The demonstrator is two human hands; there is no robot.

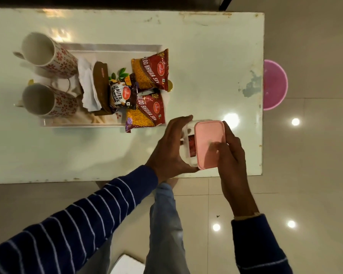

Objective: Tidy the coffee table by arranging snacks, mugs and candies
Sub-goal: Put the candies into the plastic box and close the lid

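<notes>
1. A clear plastic box (188, 147) with a pink lid (209, 143) is held just above the near right part of a glossy white desk (206, 66). The box sits to the right of and nearer than the white tray (107, 48), close to the desk's near edge.
2. The box's long axis runs from the near edge toward the far edge of the desk. It is tipped on its side, so the lid faces up and to the right, and the clear body faces left.
3. Red wrapped items show through the clear wall; what they are cannot be told.
4. The left hand (170, 147) grips the clear body, fingers curled around its far end.
5. The right hand (231, 153) holds the lid side, thumb pressed flat on the pink lid.
6. The tray holds two floral mugs (50, 54) at its left end, lying on their sides with open mouths facing left.
7. In the tray's middle lie crumpled white paper (86, 84) and a brown wrapper (101, 86).
8. At the tray's right end are a salted peanuts packet (121, 93) and two red bhujia sev packets (151, 71).
9. A pink bowl (274, 86) sits on the floor beyond the desk's right edge.
</notes>
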